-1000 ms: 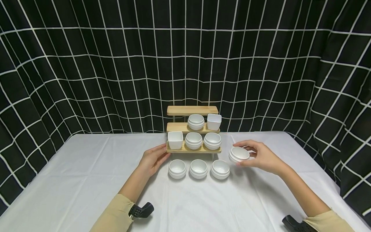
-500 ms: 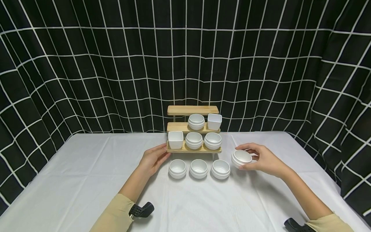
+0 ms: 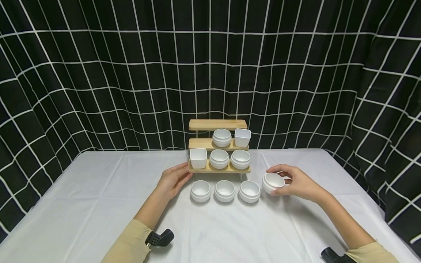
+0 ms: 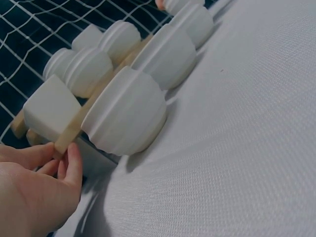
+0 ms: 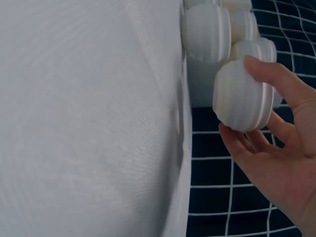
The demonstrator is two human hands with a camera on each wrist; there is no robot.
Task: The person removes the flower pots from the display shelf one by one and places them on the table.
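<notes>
A small round white bowl [image 3: 273, 182] with a stepped rim is held by my right hand [image 3: 298, 184], right of the stand. In the right wrist view, the thumb presses one side of this bowl [image 5: 241, 96] and the fingers support the other, apart from the tablecloth. My left hand [image 3: 172, 181] pinches the left end of the lowest shelf [image 3: 210, 170] of a tiered wooden stand. Thumb and fingers meet on that shelf edge [image 4: 69, 137] in the left wrist view. On the lowest shelf sit a square white cup [image 3: 198, 159] and two round bowls [image 3: 219, 159].
The middle shelf [image 3: 198, 144] bears a round bowl [image 3: 222, 138] and a square cup [image 3: 242, 138]. Above it is a bare top shelf [image 3: 217, 125]. Three round bowls [image 3: 225, 191] stand in a row before the stand. Behind the white-covered table [image 3: 98, 204] hangs a black gridded curtain [image 3: 148, 80].
My right hand has shifted the bowl slightly right and nearer to me, lower in the head view. The left hand stays on the shelf end.
</notes>
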